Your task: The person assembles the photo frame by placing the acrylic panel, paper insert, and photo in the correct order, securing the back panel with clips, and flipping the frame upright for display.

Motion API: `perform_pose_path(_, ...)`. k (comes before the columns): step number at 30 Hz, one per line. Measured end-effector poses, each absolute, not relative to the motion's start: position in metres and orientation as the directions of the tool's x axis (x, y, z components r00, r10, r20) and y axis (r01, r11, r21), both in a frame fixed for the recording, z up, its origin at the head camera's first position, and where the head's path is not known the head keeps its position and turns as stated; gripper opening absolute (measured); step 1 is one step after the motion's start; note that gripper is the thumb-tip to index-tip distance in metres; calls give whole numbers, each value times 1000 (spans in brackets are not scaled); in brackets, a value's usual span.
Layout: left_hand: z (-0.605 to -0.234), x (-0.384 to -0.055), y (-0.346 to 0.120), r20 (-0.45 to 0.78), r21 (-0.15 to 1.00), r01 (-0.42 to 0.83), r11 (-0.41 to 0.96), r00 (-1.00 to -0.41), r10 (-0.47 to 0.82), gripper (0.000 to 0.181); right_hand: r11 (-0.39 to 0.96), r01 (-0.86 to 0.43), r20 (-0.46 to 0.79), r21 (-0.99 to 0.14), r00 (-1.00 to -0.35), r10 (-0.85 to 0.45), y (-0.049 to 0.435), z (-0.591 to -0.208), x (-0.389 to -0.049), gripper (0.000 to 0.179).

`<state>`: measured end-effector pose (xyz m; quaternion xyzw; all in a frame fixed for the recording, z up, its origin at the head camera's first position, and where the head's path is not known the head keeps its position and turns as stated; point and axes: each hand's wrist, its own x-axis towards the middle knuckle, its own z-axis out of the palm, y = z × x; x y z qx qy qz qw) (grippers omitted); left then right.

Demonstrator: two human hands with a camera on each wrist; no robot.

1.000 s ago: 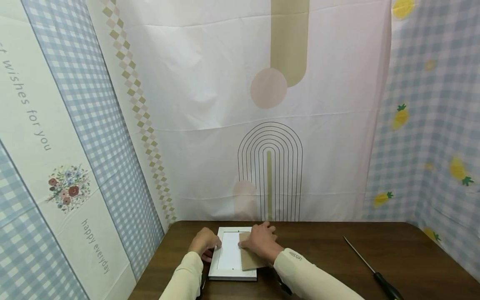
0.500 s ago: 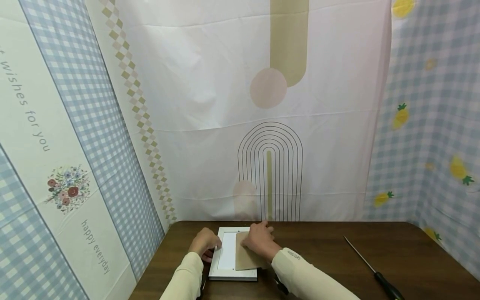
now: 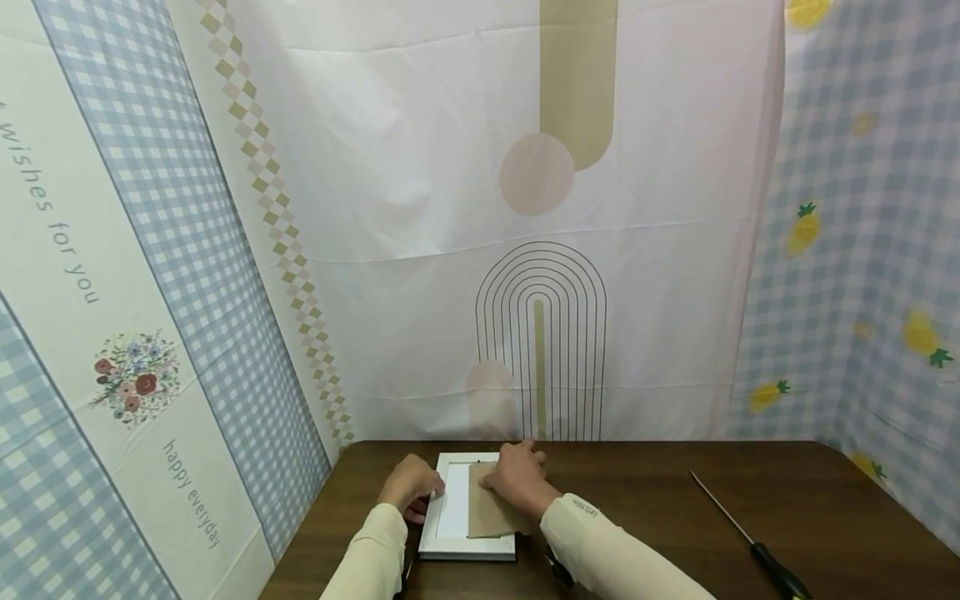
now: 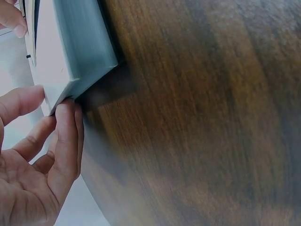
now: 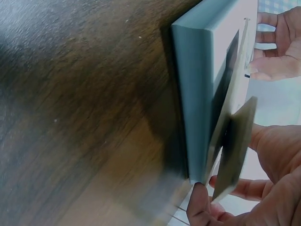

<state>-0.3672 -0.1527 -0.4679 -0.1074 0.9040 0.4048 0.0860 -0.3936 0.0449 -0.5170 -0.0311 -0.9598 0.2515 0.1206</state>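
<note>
Fingers point(image 4: 67, 136) of the left hand point(image 3: 408, 485) are pinching a white rectangular frame point(image 3: 467, 548) just beside it; the right hand point(image 3: 519, 482) is gripping a tan, flat board point(image 3: 486, 515), tilted beneath it over the frame. Positioning the board seems underway, the next move apparently calling for alignment.

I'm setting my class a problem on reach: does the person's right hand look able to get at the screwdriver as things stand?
Probably yes, once it is free: the right hand holds the brown board at the white frame, but the screwdriver lies to its right, with only bare table between them.
</note>
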Motion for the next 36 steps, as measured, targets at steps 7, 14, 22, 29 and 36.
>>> perform_pose_path(7,-467,-365,-154,-222,722,-233,652,-970,-102,11,865,-2,200,-502,-973,115,49,-518,-395,54)
perform_pose_path(14,-466,-365,-155,-214,728,-218,649,-973,-87,9,846,-13,176,-532,-980,96,50,-490,-372,51)
perform_pose_path(22,-467,-365,-155,-212,733,-216,645,-974,-85,10,869,-6,189,-494,-977,101,50,-507,-389,56)
perform_pose_path(29,-467,-366,-156,-217,734,-224,641,-972,-91,9,873,-58,233,-485,-970,65,55,-539,-413,67)
perform_pose_path(36,-468,-367,-155,-222,731,-231,643,-970,-97,9,849,-118,284,-515,-958,39,52,-553,-423,69)
